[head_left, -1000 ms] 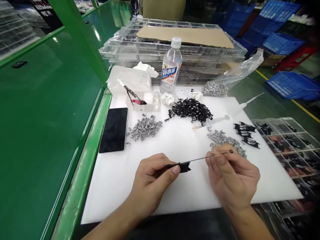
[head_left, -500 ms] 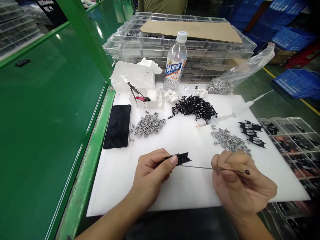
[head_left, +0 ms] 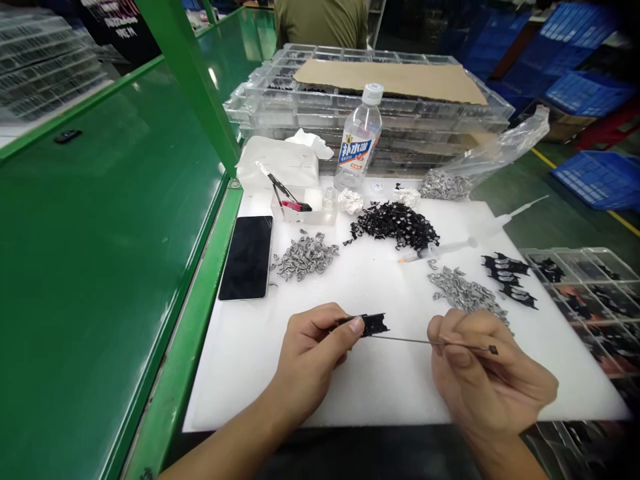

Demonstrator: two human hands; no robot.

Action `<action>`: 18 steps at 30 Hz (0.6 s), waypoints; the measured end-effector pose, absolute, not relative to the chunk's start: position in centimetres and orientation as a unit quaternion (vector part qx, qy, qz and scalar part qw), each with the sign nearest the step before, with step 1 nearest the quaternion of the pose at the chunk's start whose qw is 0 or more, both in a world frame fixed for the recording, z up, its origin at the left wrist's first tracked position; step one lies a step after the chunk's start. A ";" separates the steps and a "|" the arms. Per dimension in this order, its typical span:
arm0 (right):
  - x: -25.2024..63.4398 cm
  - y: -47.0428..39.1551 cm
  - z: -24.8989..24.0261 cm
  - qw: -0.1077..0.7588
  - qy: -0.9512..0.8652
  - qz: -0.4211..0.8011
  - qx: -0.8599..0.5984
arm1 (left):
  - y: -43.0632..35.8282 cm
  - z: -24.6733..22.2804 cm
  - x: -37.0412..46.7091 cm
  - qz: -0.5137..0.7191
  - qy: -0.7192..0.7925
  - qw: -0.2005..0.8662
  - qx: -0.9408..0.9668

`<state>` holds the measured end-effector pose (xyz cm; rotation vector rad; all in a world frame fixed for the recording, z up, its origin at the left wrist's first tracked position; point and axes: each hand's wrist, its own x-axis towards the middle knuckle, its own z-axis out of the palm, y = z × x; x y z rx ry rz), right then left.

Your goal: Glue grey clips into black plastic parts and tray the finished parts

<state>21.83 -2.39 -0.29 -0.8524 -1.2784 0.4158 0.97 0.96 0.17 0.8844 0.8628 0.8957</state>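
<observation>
My left hand pinches a small black plastic part between thumb and fingers, its notched end sticking out to the right. My right hand is closed around a thin metal rod with a small dark block at its right end. The rod's left tip reaches close to the lower edge of the black part; I cannot tell whether they touch. Beyond the hands lie a pile of small grey pieces, another grey pile and a heap of tiny black pieces. Several black parts carrying grey pieces lie at the right.
A phone lies at the left. Behind the piles stand a clear box with tweezers, a plastic bottle and stacked clear trays. A syringe lies right of centre. A green partition borders the left side.
The whole view has shifted slightly, so the scene sits lower and further right. Both hands keep the same grips, with the rod tip still near the black part.
</observation>
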 end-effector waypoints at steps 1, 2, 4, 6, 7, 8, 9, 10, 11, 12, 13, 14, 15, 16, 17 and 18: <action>21.9 -2.4 0.0 0.699 -0.574 0.187 -0.383 | 1.0 0.2 1.0 0.406 0.390 0.722 0.402; 21.9 -2.2 0.4 0.702 -0.568 0.193 -0.383 | 1.0 0.2 1.0 0.407 0.390 0.720 0.404; 21.6 -1.4 1.8 0.717 -0.551 0.201 -0.378 | 1.1 0.2 1.0 0.410 0.391 0.713 0.414; 20.9 0.7 3.8 0.732 -0.551 0.147 -0.372 | 1.1 0.3 1.0 0.413 0.394 0.701 0.428; 20.4 2.2 4.9 0.727 -0.571 0.095 -0.369 | 1.1 0.4 1.0 0.415 0.395 0.694 0.437; 19.9 4.0 5.9 0.707 -0.600 0.037 -0.372 | 1.1 0.4 1.0 0.416 0.395 0.687 0.446; 19.4 6.0 6.9 0.669 -0.644 -0.002 -0.371 | 1.0 0.5 0.9 0.417 0.395 0.680 0.456; 19.0 8.2 7.7 0.620 -0.680 -0.020 -0.391 | 1.0 0.6 0.9 0.417 0.395 0.673 0.465; 18.7 10.4 8.3 0.587 -0.696 -0.018 -0.413 | 1.0 0.6 0.9 0.418 0.395 0.667 0.474; 18.5 12.6 8.6 0.570 -0.699 -0.022 -0.431 | 0.9 0.6 0.9 0.419 0.394 0.661 0.482; 18.3 14.6 8.7 0.551 -0.703 -0.023 -0.449 | 0.9 0.6 0.9 0.420 0.394 0.656 0.488; 18.2 16.4 8.5 0.537 -0.706 -0.023 -0.461 | 0.9 0.5 0.9 0.421 0.395 0.651 0.494; 18.2 17.9 8.2 0.520 -0.713 -0.024 -0.469 | 0.9 0.5 1.0 0.421 0.394 0.646 0.499; 18.1 19.1 7.7 0.500 -0.724 -0.023 -0.474 | 0.9 0.4 1.0 0.421 0.394 0.643 0.504; 17.9 20.0 7.1 0.478 -0.738 -0.020 -0.476 | 1.0 0.3 1.0 0.421 0.393 0.641 0.508; 17.8 20.5 6.5 0.453 -0.753 -0.015 -0.476 | 1.0 0.3 1.0 0.421 0.392 0.638 0.512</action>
